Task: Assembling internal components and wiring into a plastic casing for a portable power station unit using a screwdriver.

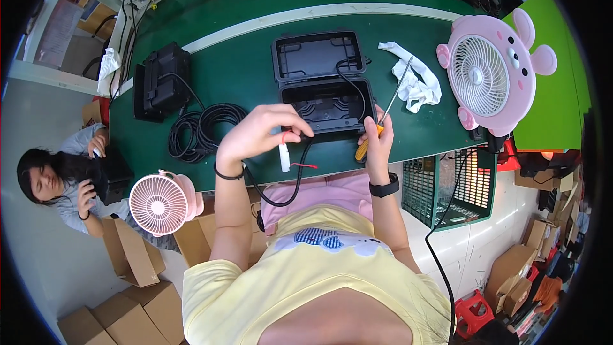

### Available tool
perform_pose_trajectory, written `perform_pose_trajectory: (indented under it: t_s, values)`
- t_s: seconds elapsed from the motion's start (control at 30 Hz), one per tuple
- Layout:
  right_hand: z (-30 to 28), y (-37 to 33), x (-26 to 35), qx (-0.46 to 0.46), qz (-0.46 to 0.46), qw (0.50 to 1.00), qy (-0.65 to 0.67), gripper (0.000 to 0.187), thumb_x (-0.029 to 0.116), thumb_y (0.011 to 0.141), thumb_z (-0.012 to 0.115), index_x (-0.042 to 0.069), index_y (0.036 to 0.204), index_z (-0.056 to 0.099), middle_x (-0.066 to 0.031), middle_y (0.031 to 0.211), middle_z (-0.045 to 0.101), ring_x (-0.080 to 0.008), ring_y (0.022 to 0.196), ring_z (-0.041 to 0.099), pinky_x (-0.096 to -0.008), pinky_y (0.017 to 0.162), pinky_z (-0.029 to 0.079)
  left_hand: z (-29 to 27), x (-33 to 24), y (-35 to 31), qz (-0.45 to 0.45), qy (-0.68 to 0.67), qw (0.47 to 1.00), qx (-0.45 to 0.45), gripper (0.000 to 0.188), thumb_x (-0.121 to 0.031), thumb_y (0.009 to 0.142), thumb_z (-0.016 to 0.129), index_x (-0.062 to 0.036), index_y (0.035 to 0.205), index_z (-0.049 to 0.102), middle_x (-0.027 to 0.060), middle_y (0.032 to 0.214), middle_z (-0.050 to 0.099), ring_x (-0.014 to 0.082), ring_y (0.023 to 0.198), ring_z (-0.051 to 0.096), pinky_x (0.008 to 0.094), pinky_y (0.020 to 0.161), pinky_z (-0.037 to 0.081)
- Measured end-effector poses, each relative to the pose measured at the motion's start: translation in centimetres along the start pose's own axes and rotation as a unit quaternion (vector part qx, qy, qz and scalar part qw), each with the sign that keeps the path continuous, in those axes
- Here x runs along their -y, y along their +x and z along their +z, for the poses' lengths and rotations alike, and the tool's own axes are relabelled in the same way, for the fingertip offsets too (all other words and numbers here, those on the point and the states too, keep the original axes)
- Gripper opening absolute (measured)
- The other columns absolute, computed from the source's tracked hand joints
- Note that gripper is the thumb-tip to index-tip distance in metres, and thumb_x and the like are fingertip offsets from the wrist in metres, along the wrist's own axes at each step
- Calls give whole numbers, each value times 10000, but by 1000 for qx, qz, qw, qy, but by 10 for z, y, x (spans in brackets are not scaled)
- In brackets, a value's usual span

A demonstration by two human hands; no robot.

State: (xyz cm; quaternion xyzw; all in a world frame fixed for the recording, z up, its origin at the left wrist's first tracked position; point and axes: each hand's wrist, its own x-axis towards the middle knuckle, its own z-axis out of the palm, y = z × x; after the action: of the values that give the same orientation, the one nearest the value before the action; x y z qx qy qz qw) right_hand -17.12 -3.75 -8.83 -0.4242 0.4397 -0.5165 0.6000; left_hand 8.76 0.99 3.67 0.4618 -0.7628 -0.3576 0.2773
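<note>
In front of me a black plastic box (327,129) stands with its lid (317,56) tipped back, a black cable curving inside. My left hand (263,129) is pinched at the box's front left edge. A small white piece with red wire (285,158) hangs from its fingers; the exact grip is partly hidden. Beside the box's front right corner, my right hand (379,144) is closed around a screwdriver (362,151) with a yellow-orange handle, its metal shaft pointing up and away. A black cable (281,204) loops below the box's front edge.
Left on the green table are another black box (165,80) and coiled black cable (190,133). White paper (418,88) lies right of the box, near a pink animal-shaped fan (476,76). A small pink fan (157,204), a co-worker (57,176) and a green crate (447,188) are nearby.
</note>
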Motion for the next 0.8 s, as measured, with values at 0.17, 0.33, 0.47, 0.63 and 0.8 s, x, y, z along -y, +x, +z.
perform_pose_trajectory:
  t_s: [0.17,0.33,0.47,0.63,0.8]
  values:
    - [4,-2,1,3,5,1000,-16,342,168,940,683,-14,1176,516,-11,1053,508,-28,601,512,-183,502,431,22,19,8,-133,-321,928,-132,412,-4,950,511,-31,1361,535,81,1101,646,116,797,586,229,686,507]
    - [7,-2,2,0,9,1000,-26,359,173,941,684,-15,1194,514,-1,1012,487,-28,593,509,-182,503,427,35,18,13,-98,-374,886,-258,506,-107,981,490,-71,1476,389,82,1213,544,103,829,534,196,662,433]
    - [9,-4,5,-3,13,1000,-28,398,167,947,675,-19,1249,495,26,916,423,-27,586,499,-181,509,427,33,15,15,-87,-35,952,-291,489,-195,988,497,-101,1463,429,85,1131,462,159,830,478,264,760,432]
    - [12,-5,5,3,3,1000,-25,420,162,949,673,-24,1272,480,33,893,402,-25,584,495,-180,510,427,55,11,25,-107,264,903,-321,263,-186,932,650,-66,1163,691,163,1039,508,313,923,568,416,824,493]
    - [11,-5,5,8,1,1000,-25,434,162,947,676,-30,1281,474,32,898,410,-27,585,497,-180,508,429,55,7,34,-165,326,858,-360,101,-131,859,723,-52,921,727,96,912,555,289,874,611,411,763,514]
